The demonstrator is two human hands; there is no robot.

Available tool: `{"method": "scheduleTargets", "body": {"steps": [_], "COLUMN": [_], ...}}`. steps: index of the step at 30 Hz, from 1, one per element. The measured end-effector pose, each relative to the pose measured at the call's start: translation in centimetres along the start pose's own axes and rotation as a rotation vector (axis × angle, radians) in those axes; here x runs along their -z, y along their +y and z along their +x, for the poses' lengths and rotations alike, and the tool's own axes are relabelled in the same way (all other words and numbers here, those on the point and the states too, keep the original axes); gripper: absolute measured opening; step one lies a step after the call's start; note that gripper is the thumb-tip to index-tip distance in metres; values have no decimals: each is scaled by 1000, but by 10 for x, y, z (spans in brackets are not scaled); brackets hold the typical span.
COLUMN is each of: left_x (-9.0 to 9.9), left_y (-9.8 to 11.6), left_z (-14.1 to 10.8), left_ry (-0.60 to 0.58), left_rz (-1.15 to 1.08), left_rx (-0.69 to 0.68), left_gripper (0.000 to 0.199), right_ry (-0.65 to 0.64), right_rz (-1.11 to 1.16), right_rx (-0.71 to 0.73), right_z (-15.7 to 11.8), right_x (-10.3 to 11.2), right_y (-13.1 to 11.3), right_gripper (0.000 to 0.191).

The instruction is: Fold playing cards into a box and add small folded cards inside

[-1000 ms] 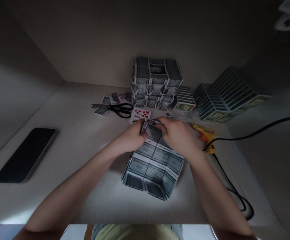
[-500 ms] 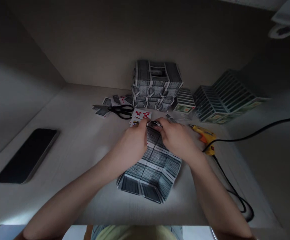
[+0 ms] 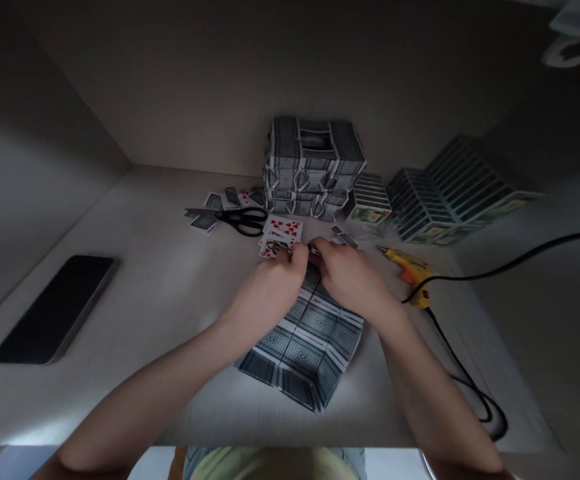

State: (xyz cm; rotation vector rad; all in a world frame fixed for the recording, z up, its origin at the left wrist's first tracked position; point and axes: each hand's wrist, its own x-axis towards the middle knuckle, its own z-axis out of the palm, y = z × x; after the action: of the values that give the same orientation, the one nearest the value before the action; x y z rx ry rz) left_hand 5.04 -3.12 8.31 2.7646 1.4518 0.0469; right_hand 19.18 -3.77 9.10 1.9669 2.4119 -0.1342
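Note:
A tray-like box made of playing cards [image 3: 303,340], blue-grey backs showing, rests on the table before me with its near walls tilted outward. My left hand [image 3: 277,280] is closed on its far edge, thumb and fingers pinched together. Right beside it, my right hand [image 3: 347,273] pinches the same far edge; the fingertips of both hands almost meet. My fingers hide most of that edge. Just beyond my left hand lie loose face-up playing cards [image 3: 283,230] with red hearts and a court card.
Black-handled scissors [image 3: 243,219] lie on more cards. Behind stands a larger card-built box [image 3: 315,167] with a top opening. Stepped card structures [image 3: 435,200] sit at back right. A yellow glue gun [image 3: 413,270] with a black cord lies right; a phone [image 3: 55,310] lies left.
My left hand has shifted slightly right, toward my right hand, and the fingertips have drawn closer over the far edge. More of the court card shows. The card box has turned a little.

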Motion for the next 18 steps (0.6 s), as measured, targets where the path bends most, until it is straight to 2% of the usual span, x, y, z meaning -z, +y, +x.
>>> {"method": "scheduleTargets", "body": {"steps": [6,11,15,18], "left_x": [-1,-10,-12,-8], "left_y": [1,-6,-10,-9], "left_z": [0,6,11,11], "left_ry": [-2,165,99,94], "left_rz": [13,-230,-369,-388], "left_rx": [-59,79,118,129], "left_gripper": [29,31,21,23], "right_ry": [-24,14,90,117], "right_rz": [3,-92,-149,-158], "right_rx": [47,-28,-27,5], "right_z": [1,0,-4,-7], "right_x": [-2,0,3,5], "right_y": [-4,-4,-4,-6], "right_gripper": [27,25,26,26]}}
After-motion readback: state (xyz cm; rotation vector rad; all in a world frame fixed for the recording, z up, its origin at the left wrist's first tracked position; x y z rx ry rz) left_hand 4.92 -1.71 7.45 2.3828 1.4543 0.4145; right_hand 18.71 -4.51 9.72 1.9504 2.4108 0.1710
